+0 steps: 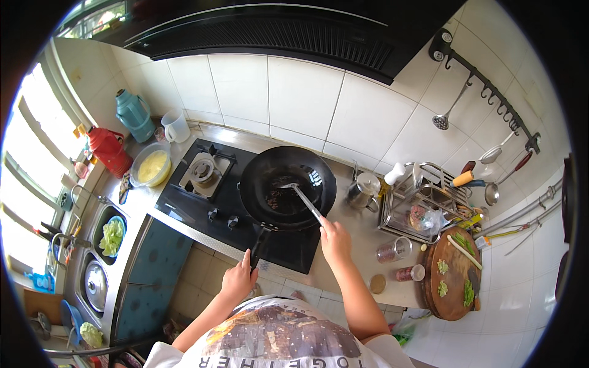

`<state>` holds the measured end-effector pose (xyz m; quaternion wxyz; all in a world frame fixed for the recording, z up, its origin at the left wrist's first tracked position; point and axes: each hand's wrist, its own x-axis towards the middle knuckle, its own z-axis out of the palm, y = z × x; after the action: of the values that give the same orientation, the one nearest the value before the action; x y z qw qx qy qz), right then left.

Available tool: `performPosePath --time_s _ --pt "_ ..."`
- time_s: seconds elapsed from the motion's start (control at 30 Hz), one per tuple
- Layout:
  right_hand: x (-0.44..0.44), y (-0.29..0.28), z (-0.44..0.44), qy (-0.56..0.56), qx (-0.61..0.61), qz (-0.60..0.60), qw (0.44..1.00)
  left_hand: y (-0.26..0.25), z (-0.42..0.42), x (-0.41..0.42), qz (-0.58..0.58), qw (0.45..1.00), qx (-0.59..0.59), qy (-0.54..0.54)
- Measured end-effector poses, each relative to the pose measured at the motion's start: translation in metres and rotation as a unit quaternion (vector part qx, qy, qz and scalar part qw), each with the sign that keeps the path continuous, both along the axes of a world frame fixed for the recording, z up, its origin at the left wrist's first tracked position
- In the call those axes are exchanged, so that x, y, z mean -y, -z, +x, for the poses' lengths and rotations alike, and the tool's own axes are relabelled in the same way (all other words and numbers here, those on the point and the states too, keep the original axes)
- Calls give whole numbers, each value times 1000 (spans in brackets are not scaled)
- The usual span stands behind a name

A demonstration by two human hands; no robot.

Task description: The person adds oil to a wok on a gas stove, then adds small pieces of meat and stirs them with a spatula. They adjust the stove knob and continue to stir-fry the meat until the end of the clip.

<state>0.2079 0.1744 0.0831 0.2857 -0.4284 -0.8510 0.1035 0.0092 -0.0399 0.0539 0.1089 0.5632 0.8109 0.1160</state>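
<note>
A black wok (257,184) sits on the right burner of a black glass gas hob (193,225). My left hand (239,276) is closed around the wok's handle (262,241), with a finger stretched along it. In my right hand (336,241) is a metal spatula (307,201), its blade resting inside the wok. Small reddish-brown bits (273,201), perhaps spices, lie in the wok left of the blade. The wok's inner wall shines on the right.
Left stand a bowl of yellow liquid (154,168), a red thermos flask (109,149) and a sink (97,239) with lettuce (112,237). Right are a metal kettle (363,193), a wire rack (391,207), spice jars (409,273) and a round chopping board (453,294) with cut greens.
</note>
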Motion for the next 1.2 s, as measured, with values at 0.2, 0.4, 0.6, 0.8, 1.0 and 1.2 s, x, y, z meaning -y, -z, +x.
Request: performPosePath --time_s 0.2,0.4,0.6,0.8,1.0,1.2 --pt "9 -8 10 -21 -21 -11 999 1 6 0 15 1000 9 -22" --pt "-20 6 -14 -57 -25 -8 998 -4 8 -1 -6 999 23 -38" --pt "-15 11 16 -94 7 -29 995 -3 8 -1 -10 999 26 -36" --pt "3 -16 63 -73 0 -27 997 -5 8 -1 -11 999 30 -38" --pt "11 -21 78 -46 -40 -20 998 -7 12 -1 -32 997 42 -63" --pt "0 1 62 -49 -75 -14 996 -11 29 10 64 991 74 -87"
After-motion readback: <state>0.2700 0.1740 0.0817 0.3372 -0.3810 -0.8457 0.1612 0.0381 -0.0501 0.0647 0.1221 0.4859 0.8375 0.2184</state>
